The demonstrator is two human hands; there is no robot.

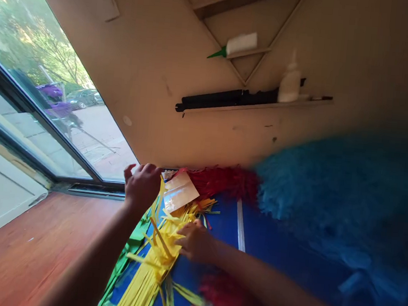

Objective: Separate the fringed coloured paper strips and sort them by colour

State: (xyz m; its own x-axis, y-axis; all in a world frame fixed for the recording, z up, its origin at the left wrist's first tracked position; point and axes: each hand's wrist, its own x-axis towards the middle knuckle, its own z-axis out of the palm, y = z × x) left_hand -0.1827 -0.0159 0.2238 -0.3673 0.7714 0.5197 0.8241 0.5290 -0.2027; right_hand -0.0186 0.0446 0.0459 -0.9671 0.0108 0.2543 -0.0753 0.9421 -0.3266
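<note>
A bundle of yellow paper strips (158, 254) lies on a blue mat (271, 241) on the floor. My left hand (142, 185) is raised over the strips' upper end, fingers curled, with a yellow strip at its edge. My right hand (195, 241) rests on the strips with fingers closed down on them. A clear plastic packet (180, 191) lies just beyond the strips.
Green paper strips (127, 251) lie left of the yellow ones. Red fringe (223, 181) and a big blue fringed mass (346, 205) sit by the wall. Wooden floor (37, 233) spreads left. A glue bottle (290, 82) stands on a wall ledge; a glass window (35, 69) is left.
</note>
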